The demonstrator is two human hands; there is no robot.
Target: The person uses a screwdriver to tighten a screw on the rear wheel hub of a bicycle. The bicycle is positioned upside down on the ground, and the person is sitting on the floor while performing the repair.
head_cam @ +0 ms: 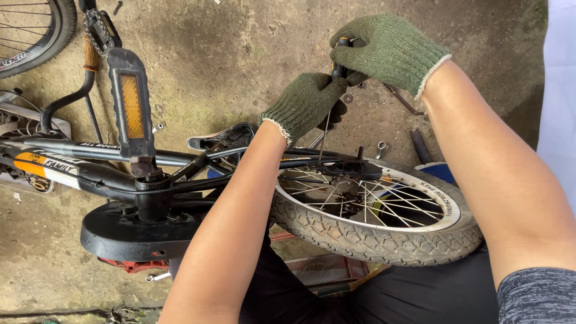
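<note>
A small black bicycle (90,162) lies on its side on the concrete floor. Its rear wheel (372,234), with a knobbly tyre and white rim, sits between my arms. Both hands wear green knitted gloves. My right hand (387,51) grips the dark handle of a screwdriver (339,66) from above. My left hand (306,102) closes around the tool just below the handle. The thin metal shaft (324,141) runs down to the wheel hub (354,171). The tip is hidden among the spokes.
A black pedal (131,105) with an orange reflector sticks up at the left. A black chain guard (129,231) lies below it. A second wheel (36,30) shows at the top left. Loose metal tools and a wrench (380,148) lie on the floor beyond the wheel.
</note>
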